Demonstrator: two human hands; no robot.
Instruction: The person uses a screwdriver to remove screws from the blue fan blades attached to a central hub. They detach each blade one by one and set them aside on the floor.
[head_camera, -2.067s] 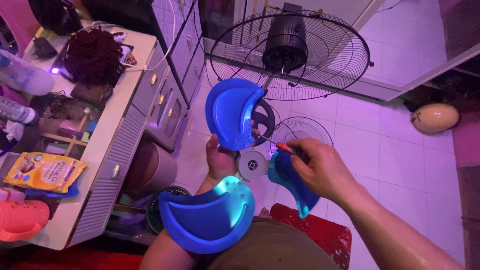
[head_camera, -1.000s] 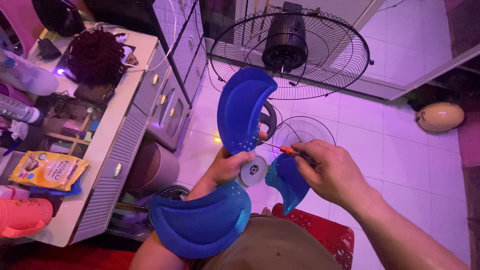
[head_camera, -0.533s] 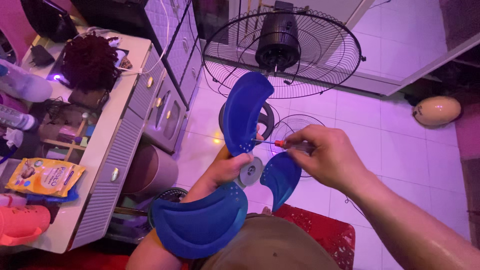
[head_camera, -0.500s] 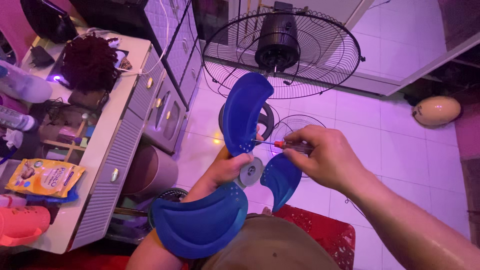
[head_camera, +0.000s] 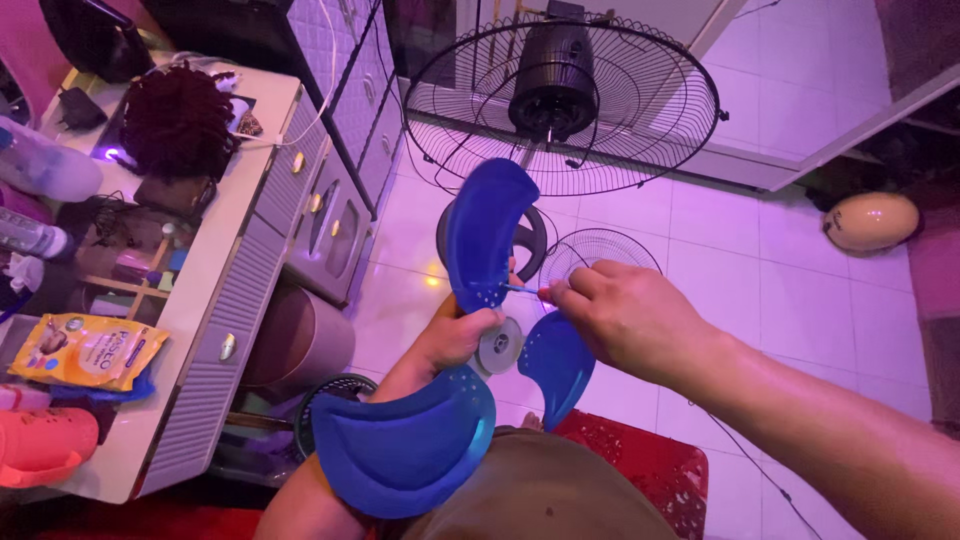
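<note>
Fingers of right hand (head_camera: 625, 320) pinched shut on small screwdriver (head_camera: 524, 289), tip at upper blade of blue fan propeller (head_camera: 480, 330), w/ left hand (head_camera: 455, 335) wrapped round its hub, held over lap, fan cage (head_camera: 565, 105) on floor beyond.

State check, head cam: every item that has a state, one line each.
Blue fan blade: off the fan, held up.
Left hand: gripping the blade at its hub.
Right hand: closed on a screwdriver, tip at the blade.
Fan motor: bladeless, front grille off.
Cabinet drawers: shut.
</note>
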